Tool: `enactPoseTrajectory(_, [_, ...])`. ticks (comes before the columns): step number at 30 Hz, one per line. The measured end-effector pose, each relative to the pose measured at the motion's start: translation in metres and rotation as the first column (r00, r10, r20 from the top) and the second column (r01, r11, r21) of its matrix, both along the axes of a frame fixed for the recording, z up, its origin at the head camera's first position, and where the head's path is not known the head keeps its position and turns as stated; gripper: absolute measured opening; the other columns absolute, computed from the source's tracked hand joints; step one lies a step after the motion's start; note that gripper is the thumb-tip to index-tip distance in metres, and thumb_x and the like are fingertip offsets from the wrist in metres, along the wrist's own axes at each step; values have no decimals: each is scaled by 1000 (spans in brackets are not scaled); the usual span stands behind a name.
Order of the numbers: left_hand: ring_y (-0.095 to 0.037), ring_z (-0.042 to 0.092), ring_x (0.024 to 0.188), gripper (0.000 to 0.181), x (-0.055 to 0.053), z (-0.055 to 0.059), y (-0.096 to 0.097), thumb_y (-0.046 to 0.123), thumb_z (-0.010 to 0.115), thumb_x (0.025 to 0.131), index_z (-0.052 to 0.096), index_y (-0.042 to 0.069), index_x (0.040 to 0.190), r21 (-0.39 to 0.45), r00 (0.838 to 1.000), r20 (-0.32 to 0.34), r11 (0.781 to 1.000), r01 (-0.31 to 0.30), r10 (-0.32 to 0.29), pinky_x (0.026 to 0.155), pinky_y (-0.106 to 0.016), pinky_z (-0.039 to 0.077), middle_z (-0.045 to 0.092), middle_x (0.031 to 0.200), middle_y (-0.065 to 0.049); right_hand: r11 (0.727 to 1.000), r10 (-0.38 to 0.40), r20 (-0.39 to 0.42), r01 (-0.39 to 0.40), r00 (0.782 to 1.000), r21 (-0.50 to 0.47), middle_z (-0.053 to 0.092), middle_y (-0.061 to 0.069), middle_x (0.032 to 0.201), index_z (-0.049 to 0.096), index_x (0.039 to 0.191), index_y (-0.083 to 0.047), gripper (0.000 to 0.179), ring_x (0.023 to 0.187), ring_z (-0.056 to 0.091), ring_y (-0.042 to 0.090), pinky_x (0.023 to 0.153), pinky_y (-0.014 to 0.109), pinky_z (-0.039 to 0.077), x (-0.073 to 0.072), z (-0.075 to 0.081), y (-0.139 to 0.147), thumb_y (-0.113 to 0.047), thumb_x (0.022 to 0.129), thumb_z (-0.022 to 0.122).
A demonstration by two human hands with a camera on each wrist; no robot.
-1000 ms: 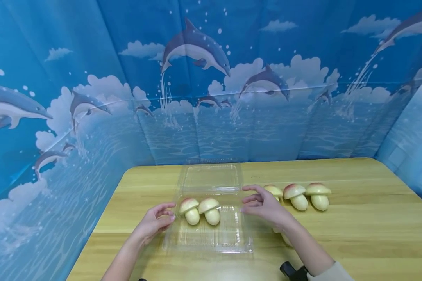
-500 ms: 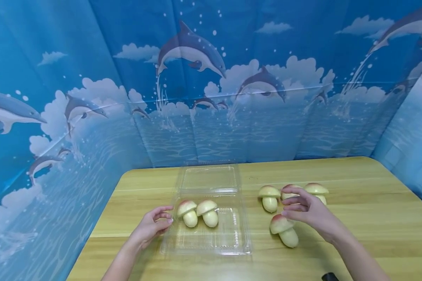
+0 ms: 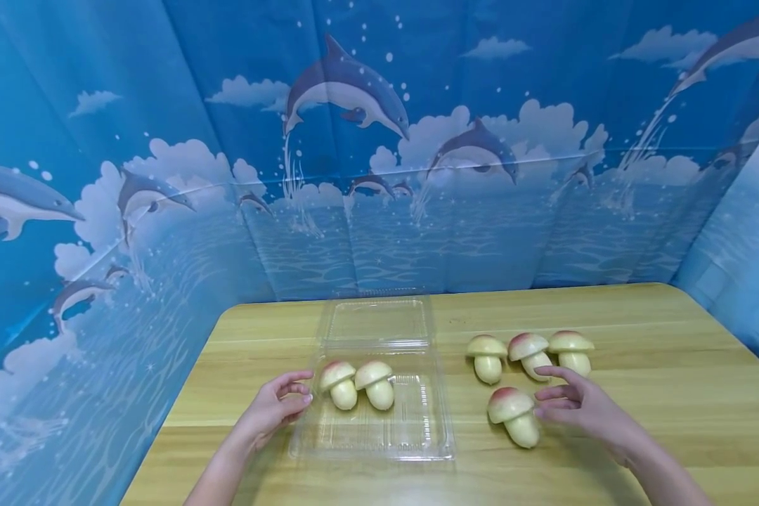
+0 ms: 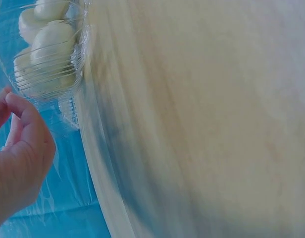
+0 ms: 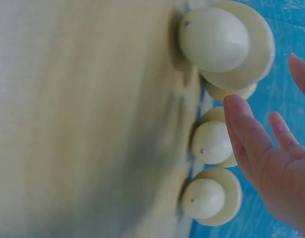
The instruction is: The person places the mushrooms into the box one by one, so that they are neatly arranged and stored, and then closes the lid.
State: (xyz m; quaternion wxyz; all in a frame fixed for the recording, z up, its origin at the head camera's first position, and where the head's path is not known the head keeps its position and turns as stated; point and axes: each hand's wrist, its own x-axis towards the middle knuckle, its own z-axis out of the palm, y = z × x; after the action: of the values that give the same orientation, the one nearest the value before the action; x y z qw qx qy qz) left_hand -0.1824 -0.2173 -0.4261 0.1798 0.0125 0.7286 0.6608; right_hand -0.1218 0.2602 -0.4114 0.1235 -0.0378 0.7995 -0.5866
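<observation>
Two toy mushrooms (image 3: 375, 385) with pale stems and pink-tinged caps lie side by side in a clear plastic clamshell box (image 3: 411, 436), its lid (image 3: 379, 320) folded back. At the box's left wall is my left hand (image 3: 277, 406), fingers loosely bent; whether the fingertips touch the plastic I cannot tell. My right hand (image 3: 582, 407) hovers just right of the nearest loose mushroom (image 3: 512, 416), thumb and fingers apart, holding nothing. In the right wrist view that mushroom's stem (image 5: 214, 39) lies ahead of the fingers (image 5: 246, 124).
Behind the nearest mushroom, three more stand in a row: a left one (image 3: 487, 357), a middle one (image 3: 528, 351) and a right one (image 3: 572, 350). A dolphin-print curtain (image 3: 379, 239) hangs along the back edge of the wooden table (image 3: 259, 337).
My right hand has moved right from beside the box, passing over the loose mushrooms, then down to the right of the nearest one. The left hand has stayed by the box.
</observation>
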Motion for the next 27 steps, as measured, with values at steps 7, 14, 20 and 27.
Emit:
enactPoseTrajectory(7, [-8, 52, 70, 53, 1, 1, 0, -2, 61, 85, 40, -7, 133, 6, 1000, 4, 1000, -4, 4, 62, -18, 45, 52, 96, -6, 998, 54, 60, -52, 997, -48, 60, 14, 104, 23, 139, 6, 72, 91, 60, 14, 74, 29, 50, 1, -13, 1, -11, 85, 67])
enactPoseTrajectory(14, [-8, 51, 69, 53, 1, -1, 2, -2, 61, 84, 40, -7, 132, 10, 1000, 2, 1000, -4, 4, 61, -18, 44, 52, 97, -6, 997, 70, 86, -66, 994, -50, 56, 15, 102, 22, 141, 3, 76, 91, 58, 18, 73, 30, 51, 1, -18, -2, -12, 83, 69])
enactPoseTrajectory(20, [-7, 52, 70, 51, 0, 0, 1, -3, 59, 85, 41, -7, 132, 10, 1000, 2, 1000, -12, 12, 63, -19, 45, 52, 96, -6, 995, 88, 103, -83, 991, -54, 53, 17, 104, 22, 140, 6, 75, 93, 56, 21, 74, 31, 51, -3, -20, -5, -11, 83, 69])
enactPoseTrajectory(27, [-8, 53, 71, 50, 0, 0, 1, -3, 59, 85, 41, -7, 132, 11, 1000, 2, 1000, -16, 16, 62, -19, 45, 52, 97, -7, 993, 111, 89, -108, 990, -39, 53, 17, 101, 22, 139, 8, 74, 91, 52, 20, 70, 32, 50, -5, -20, -10, -12, 84, 68])
